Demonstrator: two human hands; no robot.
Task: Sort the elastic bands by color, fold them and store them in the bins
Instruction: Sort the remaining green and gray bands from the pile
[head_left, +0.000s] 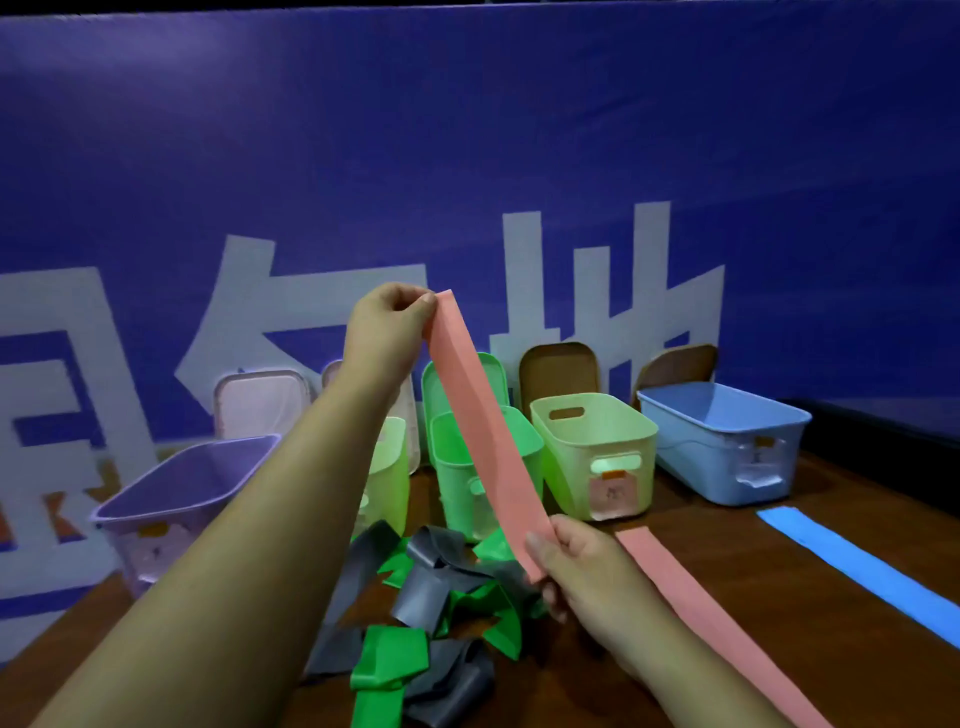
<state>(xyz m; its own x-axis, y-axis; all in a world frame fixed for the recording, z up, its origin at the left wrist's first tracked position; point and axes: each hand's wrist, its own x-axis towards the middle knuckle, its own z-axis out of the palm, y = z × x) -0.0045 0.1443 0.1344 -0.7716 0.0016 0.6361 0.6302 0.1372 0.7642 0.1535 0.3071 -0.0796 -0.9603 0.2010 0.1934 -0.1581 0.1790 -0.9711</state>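
Tangled green and grey elastic bands (431, 613) lie heaped on the brown wooden worktop (857, 499) at lower centre. Above the heap, a salmon-pink flat elastic band (483, 431) runs taut on a diagonal through mid-frame. The left hand (387, 332) pinches its upper end between thumb and fingertips, and the right hand (582, 566) pinches its lower end. At lower right a second pink band (701, 613) lies flat, with a bright blue band (857, 571) flat further right, apart from it. Behind stand open plastic bins in a row: a purple bin (192, 478) at left, a green bin (452, 467) at centre, a pale yellow-green bin (592, 447) and a light blue bin (727, 441) at right.
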